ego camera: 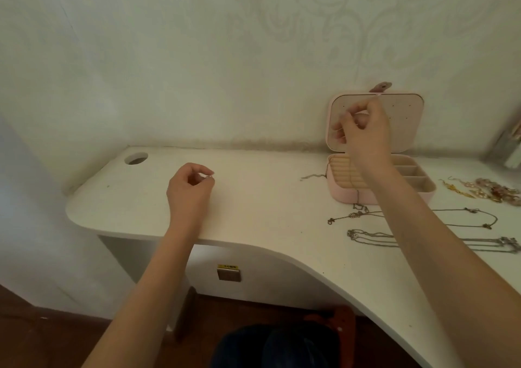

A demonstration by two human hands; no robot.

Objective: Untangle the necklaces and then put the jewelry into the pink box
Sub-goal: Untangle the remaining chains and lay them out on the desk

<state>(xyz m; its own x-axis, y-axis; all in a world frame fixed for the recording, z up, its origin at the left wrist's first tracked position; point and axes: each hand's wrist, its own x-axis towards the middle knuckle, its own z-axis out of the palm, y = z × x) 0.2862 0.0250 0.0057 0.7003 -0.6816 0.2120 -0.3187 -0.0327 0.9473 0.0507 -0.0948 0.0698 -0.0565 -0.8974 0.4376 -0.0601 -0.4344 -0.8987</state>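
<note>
The right hand [363,130] pinches one end of a thin metal chain necklace [351,181], raised above the open pink hinged jewellery box [352,195]; the chain hangs straight down into the box's ridged left compartment. The left hand [190,187], well apart to the left, pinches something small. More chains [462,221] lie on the white desk [253,198] against the pale patterned wall.

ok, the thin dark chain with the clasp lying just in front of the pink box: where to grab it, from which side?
Judging by its pose, pinch the thin dark chain at its clasp end, the leftmost tip. It lies flat on the white desk, so come straight down from above with a fingertip grip. That end lies apart from the other chains; further right it runs under the right forearm and close to them.
</note>
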